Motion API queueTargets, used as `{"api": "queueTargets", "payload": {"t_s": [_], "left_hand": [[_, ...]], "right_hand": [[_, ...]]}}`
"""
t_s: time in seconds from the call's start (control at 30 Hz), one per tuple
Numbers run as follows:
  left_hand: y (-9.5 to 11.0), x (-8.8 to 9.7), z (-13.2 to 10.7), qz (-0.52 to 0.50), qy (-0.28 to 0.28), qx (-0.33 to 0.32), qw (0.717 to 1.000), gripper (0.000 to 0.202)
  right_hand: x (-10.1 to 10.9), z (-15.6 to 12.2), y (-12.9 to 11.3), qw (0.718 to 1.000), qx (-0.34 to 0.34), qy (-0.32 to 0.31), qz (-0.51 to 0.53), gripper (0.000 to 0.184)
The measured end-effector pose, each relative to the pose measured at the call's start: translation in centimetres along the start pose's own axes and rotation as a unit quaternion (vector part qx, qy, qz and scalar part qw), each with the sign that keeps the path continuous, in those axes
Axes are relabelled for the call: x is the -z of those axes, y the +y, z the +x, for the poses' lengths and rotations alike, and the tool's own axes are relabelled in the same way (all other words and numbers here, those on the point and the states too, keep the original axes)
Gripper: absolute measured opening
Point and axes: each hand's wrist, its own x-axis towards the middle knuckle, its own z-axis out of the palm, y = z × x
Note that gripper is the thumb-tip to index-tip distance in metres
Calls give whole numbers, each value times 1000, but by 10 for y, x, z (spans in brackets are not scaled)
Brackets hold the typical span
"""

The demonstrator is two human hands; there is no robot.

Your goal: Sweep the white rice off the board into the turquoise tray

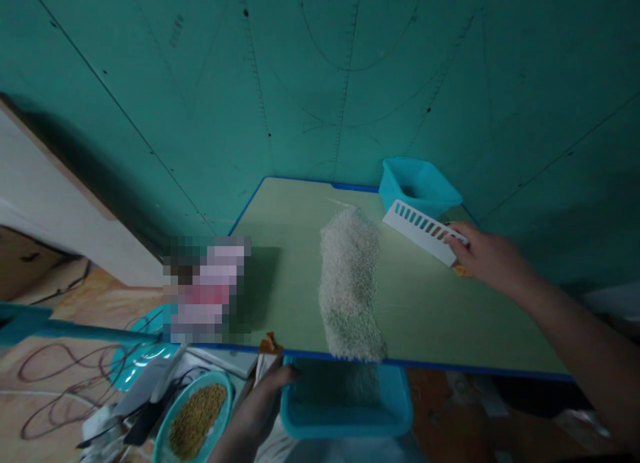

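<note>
A long heap of white rice [350,283] lies on the pale green table [450,316] and reaches its near edge, where grains spill over. My left hand [263,399] grips the left rim of a teal tray [345,419] held just under that edge; some rice shows inside it. My right hand [483,253] is closed on the end of a white slotted scraper [423,231], held above the table to the right of the rice.
A second teal tray [419,183] stands at the table's far right corner. A teal bowl of brown grain [195,419] sits low at the left among cables and clutter on the floor. A blurred pink patch lies at the table's left edge.
</note>
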Motion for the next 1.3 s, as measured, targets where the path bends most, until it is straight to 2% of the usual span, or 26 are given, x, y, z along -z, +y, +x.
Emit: {"api": "queueTargets", "payload": {"t_s": [0.13, 0.3, 0.43, 0.57, 0.73, 0.9, 1.3], "left_hand": [[1, 0, -2, 5, 5, 8, 1000, 66], [3, -2, -3, 12, 6, 15, 1000, 66], [4, -3, -2, 20, 0, 9, 1000, 65], [2, -1, -1, 20, 6, 1, 1000, 63], [-4, 2, 0, 2, 45, 3, 999, 65], [-2, 2, -2, 0, 12, -9, 1000, 66], [0, -1, -6, 9, 17, -12, 1000, 56]], "right_hand": [[-2, 0, -4, 999, 10, -1, 53, 29], [8, -3, -9, 994, -11, 26, 109, 28], [15, -3, -5, 998, 10, 58, 35, 31], [9, 1, 4, 994, 60, 84, -38, 37], [-14, 12, 12, 994, 43, 100, -27, 38], [-28, 23, 11, 993, 56, 101, -20, 35], [-21, 21, 7, 987, 102, 113, -47, 36]]}}
